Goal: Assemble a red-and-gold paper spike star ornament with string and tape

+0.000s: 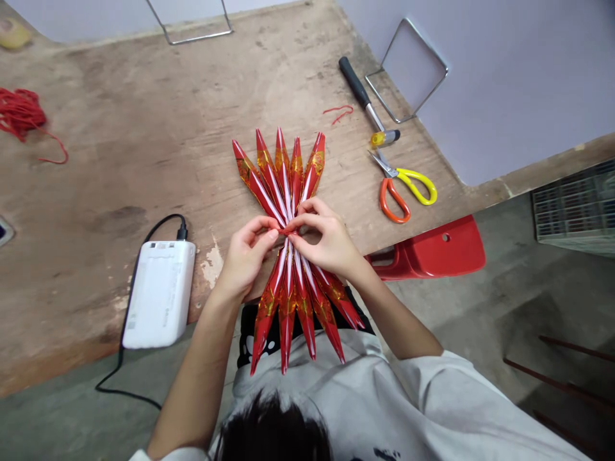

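While both hands meet at the narrow waist of a red-and-gold folded-paper bundle (291, 262), we find the work partway along. The bundle lies across the near edge of the tabletop (144, 128), its upper points over the wood and its lower points over the lap. We judge folding and gathering done: the pleats are drawn in at the middle and splay at either end. Binding appears unfinished, for we can make out no completed knot in the red yarn (287, 232) at the waist. Fingers of the left hand (246, 253) are pinched together on this yarn; those of the right hand (327, 237) likewise close on it. Beyond, we note a short yarn piece (340, 112), a double-faced hammer (359, 86) and scissors (393, 173), with a yarn hank (22, 115) at far left. As to writing, the white power bank (159, 294) bears faint grey print, too blurred for us to read, and we can identify no brand.
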`<state>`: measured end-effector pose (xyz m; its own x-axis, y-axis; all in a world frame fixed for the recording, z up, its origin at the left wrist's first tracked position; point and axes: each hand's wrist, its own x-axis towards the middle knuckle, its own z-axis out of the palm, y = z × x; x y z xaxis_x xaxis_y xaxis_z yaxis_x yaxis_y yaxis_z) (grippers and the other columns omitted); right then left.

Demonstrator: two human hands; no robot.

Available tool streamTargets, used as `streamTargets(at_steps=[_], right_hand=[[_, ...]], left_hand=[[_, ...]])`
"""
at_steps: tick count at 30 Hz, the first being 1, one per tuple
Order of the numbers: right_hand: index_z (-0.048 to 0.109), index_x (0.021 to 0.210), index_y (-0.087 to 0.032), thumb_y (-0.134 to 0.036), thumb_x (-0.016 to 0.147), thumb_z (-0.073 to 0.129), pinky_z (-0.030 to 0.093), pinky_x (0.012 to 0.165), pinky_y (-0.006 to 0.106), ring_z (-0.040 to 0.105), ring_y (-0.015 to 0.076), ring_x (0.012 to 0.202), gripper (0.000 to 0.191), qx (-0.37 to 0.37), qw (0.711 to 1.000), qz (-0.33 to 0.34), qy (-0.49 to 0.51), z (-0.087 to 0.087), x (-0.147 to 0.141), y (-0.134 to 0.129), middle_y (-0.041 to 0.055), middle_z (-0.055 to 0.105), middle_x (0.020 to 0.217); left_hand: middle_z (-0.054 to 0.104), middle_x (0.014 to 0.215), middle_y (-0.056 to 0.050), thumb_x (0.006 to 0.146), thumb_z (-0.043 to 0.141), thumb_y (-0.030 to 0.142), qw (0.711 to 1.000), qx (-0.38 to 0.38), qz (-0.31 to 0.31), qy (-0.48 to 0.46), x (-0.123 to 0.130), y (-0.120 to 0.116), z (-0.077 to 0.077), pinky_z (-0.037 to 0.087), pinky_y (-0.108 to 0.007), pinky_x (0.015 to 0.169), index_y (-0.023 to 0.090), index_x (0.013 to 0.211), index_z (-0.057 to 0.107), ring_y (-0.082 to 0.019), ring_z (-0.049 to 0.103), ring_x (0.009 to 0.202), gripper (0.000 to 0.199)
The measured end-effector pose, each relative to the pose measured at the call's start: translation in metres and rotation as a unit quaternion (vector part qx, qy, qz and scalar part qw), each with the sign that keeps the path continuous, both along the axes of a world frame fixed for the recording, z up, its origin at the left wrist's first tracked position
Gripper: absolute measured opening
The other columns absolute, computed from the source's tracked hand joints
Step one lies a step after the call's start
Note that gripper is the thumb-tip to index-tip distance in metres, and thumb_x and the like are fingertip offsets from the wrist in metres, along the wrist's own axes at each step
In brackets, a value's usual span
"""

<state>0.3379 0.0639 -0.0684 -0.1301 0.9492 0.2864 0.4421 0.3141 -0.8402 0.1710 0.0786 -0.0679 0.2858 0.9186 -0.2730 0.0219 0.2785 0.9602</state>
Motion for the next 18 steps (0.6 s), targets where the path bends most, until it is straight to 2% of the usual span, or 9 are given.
streamTargets(at_steps=[3,7,9,12,16,18], right_hand=[[0.067,0.081,-0.019,-0.013,0.077,0.062,0.049,0.074,0.03,0.055,0.0166,0.088,0.009,-0.001,1.0,0.002,-0.002,-0.0006,0.0002,0.0003,0.0036,0.051,0.09],[0.067,0.081,-0.018,-0.014,0.077,0.063,0.049,0.073,0.03,0.055,0.0166,0.088,0.008,0.0,1.0,0.005,-0.008,0.0005,0.0006,0.0005,0.0037,0.051,0.091],[0.068,0.083,-0.018,-0.016,0.078,0.065,0.048,0.073,0.03,0.055,0.0164,0.087,0.007,0.001,1.0,0.007,-0.011,0.001,0.0003,0.0004,0.0039,0.051,0.092],[0.07,0.084,-0.018,-0.017,0.079,0.065,0.048,0.075,0.031,0.054,0.016,0.086,0.007,0.009,1.0,0.01,-0.007,0.0009,-0.0013,0.0001,0.0038,0.049,0.091],[0.07,0.079,-0.019,-0.015,0.078,0.064,0.047,0.073,0.03,0.053,0.0145,0.082,0.007,0.005,1.0,0.001,0.014,-0.0002,-0.0035,-0.0001,0.0025,0.048,0.088],[0.07,0.078,-0.018,-0.014,0.077,0.065,0.047,0.072,0.029,0.053,0.0137,0.08,0.006,-0.006,1.0,0.001,0.017,-0.0003,-0.0039,0.0001,0.0023,0.048,0.088]], left_hand=[[0.031,0.056,0.008,0.08,0.053,0.038,0.999,-0.012,-0.051,-0.006,-0.0015,-0.0002,-0.0007,0.024,-0.023,0.045,0.022,0.082,0.048,-0.009,0.027,0.046,0.017],[0.042,0.065,0.004,0.085,0.048,0.034,0.985,0.078,-0.093,0.125,-0.0069,-0.0006,0.0048,0.032,-0.023,0.052,0.02,0.086,0.05,-0.011,0.037,0.056,0.014],[0.047,0.071,0.002,0.085,0.049,0.033,0.978,0.1,-0.104,0.153,-0.009,-0.0007,0.0075,0.034,-0.023,0.055,0.02,0.088,0.051,-0.011,0.041,0.061,0.014],[0.047,0.073,0.003,0.084,0.052,0.034,0.987,0.067,-0.099,0.108,-0.0093,-0.001,0.0078,0.033,-0.022,0.055,0.02,0.089,0.051,-0.011,0.042,0.06,0.015],[0.034,0.059,0.007,0.08,0.051,0.03,0.996,-0.022,-0.088,0.013,-0.0067,-0.0016,0.0046,0.025,-0.022,0.047,0.021,0.083,0.047,-0.009,0.029,0.049,0.01],[0.03,0.057,0.008,0.078,0.05,0.027,0.995,-0.044,-0.093,0.005,-0.0066,-0.0015,0.0039,0.022,-0.022,0.045,0.022,0.08,0.046,-0.009,0.025,0.047,0.007]])
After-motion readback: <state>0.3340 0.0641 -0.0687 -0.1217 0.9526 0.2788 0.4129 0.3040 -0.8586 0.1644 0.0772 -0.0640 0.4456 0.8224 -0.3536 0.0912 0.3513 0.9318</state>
